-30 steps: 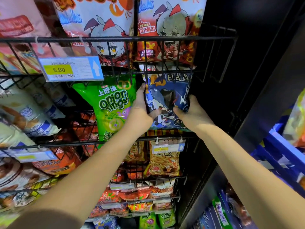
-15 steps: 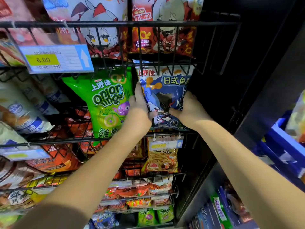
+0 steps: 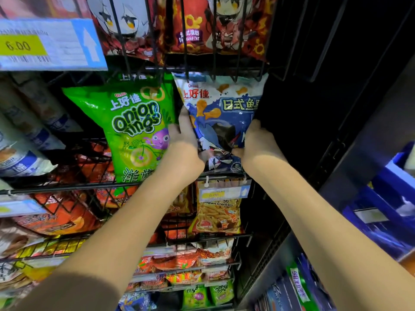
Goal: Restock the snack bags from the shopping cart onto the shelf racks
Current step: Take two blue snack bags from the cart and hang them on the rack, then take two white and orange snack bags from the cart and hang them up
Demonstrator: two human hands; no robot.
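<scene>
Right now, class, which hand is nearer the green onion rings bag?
Left. The left hand grips the blue bag beside the green onion rings bag; the right hand grips the blue bag's far edge.

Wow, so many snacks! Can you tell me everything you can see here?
blue bag: one, blue and white, middle rack, right end
onion rings bag: one, green, just left of the blue bag
cartoon bags: at least two, red, top rack
prawn crackers bag: one, orange, rack below the blue bag
big price tag: one, blue with yellow, top left
small price tag: one, blue with yellow, under the blue bag
racks: several, black wire, stacked down the shelf
cart: one, blue, far right
left hand: one, grips the blue bag's left edge
right hand: one, grips the blue bag's right edge
</scene>
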